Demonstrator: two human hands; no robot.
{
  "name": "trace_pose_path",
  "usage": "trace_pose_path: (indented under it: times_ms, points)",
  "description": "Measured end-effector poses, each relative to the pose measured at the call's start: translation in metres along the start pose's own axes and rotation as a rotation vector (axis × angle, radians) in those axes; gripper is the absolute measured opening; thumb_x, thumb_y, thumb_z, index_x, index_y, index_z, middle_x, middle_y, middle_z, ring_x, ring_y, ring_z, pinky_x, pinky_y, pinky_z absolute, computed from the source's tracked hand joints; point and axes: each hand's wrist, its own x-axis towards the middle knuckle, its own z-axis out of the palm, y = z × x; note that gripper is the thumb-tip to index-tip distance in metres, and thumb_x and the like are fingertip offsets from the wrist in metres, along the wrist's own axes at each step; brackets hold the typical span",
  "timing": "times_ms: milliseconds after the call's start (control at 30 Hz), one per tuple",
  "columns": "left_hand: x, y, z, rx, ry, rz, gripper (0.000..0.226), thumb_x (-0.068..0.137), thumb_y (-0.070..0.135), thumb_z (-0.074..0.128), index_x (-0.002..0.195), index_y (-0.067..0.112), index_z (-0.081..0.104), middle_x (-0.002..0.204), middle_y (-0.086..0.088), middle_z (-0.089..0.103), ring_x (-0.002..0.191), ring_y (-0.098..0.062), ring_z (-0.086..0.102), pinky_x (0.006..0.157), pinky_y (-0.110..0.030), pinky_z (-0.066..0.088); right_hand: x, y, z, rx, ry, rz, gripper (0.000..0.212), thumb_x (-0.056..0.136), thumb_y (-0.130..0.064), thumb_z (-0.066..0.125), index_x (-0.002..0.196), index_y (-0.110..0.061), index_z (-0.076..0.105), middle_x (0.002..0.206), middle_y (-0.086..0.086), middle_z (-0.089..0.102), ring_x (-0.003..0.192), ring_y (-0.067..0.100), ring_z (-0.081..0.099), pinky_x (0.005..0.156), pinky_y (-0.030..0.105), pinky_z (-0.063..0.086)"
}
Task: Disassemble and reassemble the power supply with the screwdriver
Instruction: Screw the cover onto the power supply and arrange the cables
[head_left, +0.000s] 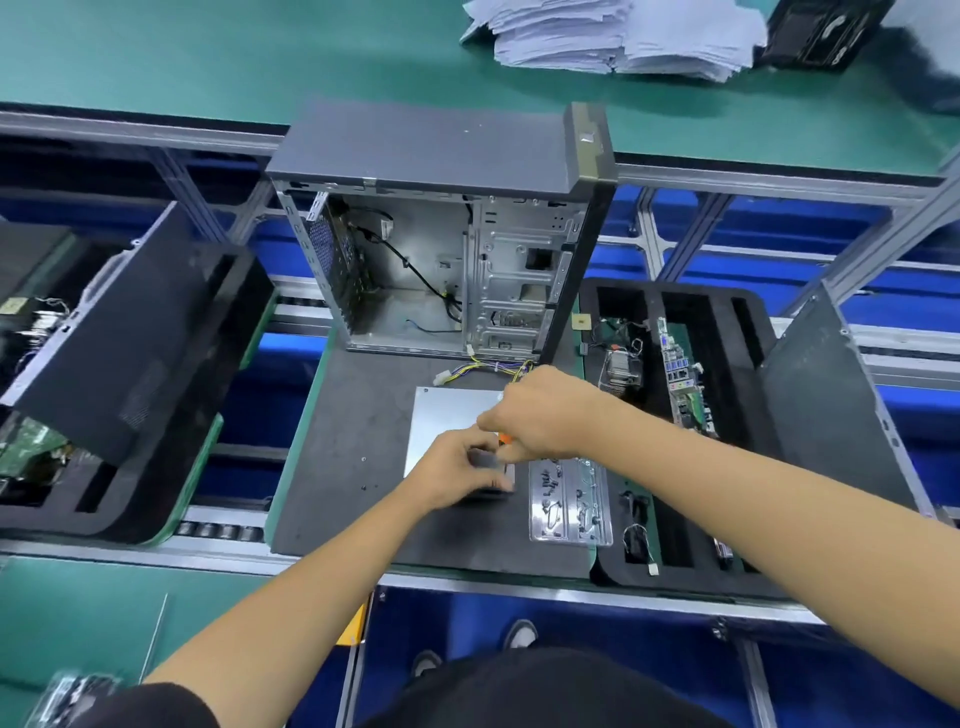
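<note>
A silver power supply (451, 421) lies flat on the dark mat (343, 441) in front of the open computer case (441, 260). Its yellow and black cable bundle (488, 370) trails toward the case. My right hand (540, 410) is closed over a screwdriver with an orange handle (503, 440), held down at the supply's near right corner. My left hand (457, 475) grips that same near edge of the supply, fingers curled around its dark side. The screwdriver's tip is hidden by my hands.
A clear plastic tray (569, 501) with several screws lies right of the supply. A black foam tray (680, 405) holding circuit boards stands further right, another black foam tray (135, 374) at the left. A paper stack (613, 36) lies on the far green bench.
</note>
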Motion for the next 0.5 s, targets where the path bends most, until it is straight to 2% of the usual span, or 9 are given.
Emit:
trace_pose_path:
  times_ms: [33,100,167,200,233,333,400,500]
  points:
    - [0.001,-0.002,0.001,-0.015,0.042,-0.022,0.032,0.064,0.035,0.088,0.082,0.013,0.073,0.084,-0.008,0.071,0.077,-0.009,0.062,0.076,-0.034,0.049,0.001,-0.001,0.001,-0.029,-0.001,0.014,0.032,0.094,-0.047,0.045,0.088,-0.019,0.06,0.056,0.001,0.036,0.054,0.027,0.048,0.048,0.031,0.025]
    - [0.001,-0.002,0.005,-0.032,0.107,-0.046,0.032,0.063,0.037,0.086,0.077,0.013,0.071,0.076,-0.011,0.068,0.072,-0.014,0.058,0.078,-0.036,0.048,0.002,-0.001,0.004,-0.054,0.022,0.036,0.035,0.093,-0.05,0.042,0.09,-0.019,0.058,0.058,0.002,0.041,0.047,0.02,0.035,0.047,0.03,0.021]
    - [-0.001,0.001,0.008,-0.043,0.102,-0.032,0.018,0.072,0.03,0.082,0.076,0.015,0.072,0.076,-0.011,0.07,0.075,-0.029,0.062,0.092,-0.038,0.047,0.0,0.004,0.006,-0.014,0.054,0.031,0.029,0.092,-0.05,0.043,0.102,-0.023,0.046,0.065,0.0,0.044,0.046,0.018,0.03,0.046,0.031,0.017]
    - [-0.003,0.005,0.009,-0.041,0.1,-0.024,0.009,0.076,0.024,0.079,0.075,0.018,0.073,0.077,-0.006,0.072,0.077,-0.03,0.066,0.095,-0.038,0.049,-0.001,0.007,0.005,0.008,0.066,-0.007,0.027,0.091,-0.047,0.045,0.107,-0.025,0.042,0.07,-0.002,0.042,0.046,0.017,0.029,0.046,0.031,0.016]
    - [-0.005,0.006,0.01,-0.041,0.104,-0.013,0.007,0.08,0.017,0.077,0.075,0.019,0.074,0.079,-0.001,0.074,0.08,-0.025,0.07,0.093,-0.039,0.052,-0.003,0.01,0.003,0.015,0.078,-0.068,0.025,0.091,-0.043,0.045,0.109,-0.026,0.04,0.075,-0.003,0.042,0.046,0.019,0.029,0.046,0.031,0.017]
    - [-0.008,0.007,0.011,0.022,0.114,0.026,0.026,0.088,-0.001,0.068,0.076,0.022,0.074,0.087,0.008,0.077,0.09,-0.013,0.073,0.089,-0.038,0.058,-0.004,0.014,0.0,-0.008,0.086,-0.219,0.014,0.093,-0.033,0.046,0.104,-0.025,0.044,0.082,-0.001,0.052,0.052,0.028,0.039,0.046,0.031,0.022]
    - [-0.009,0.005,0.011,0.041,0.116,0.036,0.028,0.09,-0.004,0.066,0.084,0.021,0.077,0.091,0.01,0.077,0.095,-0.011,0.072,0.091,-0.03,0.057,-0.004,0.013,0.003,-0.013,0.067,-0.228,0.011,0.095,-0.033,0.047,0.096,-0.024,0.041,0.076,0.0,0.054,0.057,0.029,0.045,0.047,0.031,0.026]
    - [-0.01,0.005,0.011,-0.035,0.13,-0.041,0.009,0.081,0.011,0.08,0.087,0.018,0.078,0.091,0.0,0.077,0.096,-0.016,0.072,0.088,-0.029,0.057,-0.001,0.011,0.004,-0.031,0.067,-0.155,0.017,0.096,-0.036,0.048,0.091,-0.023,0.04,0.058,0.0,0.037,0.05,0.026,0.038,0.045,0.032,0.021]
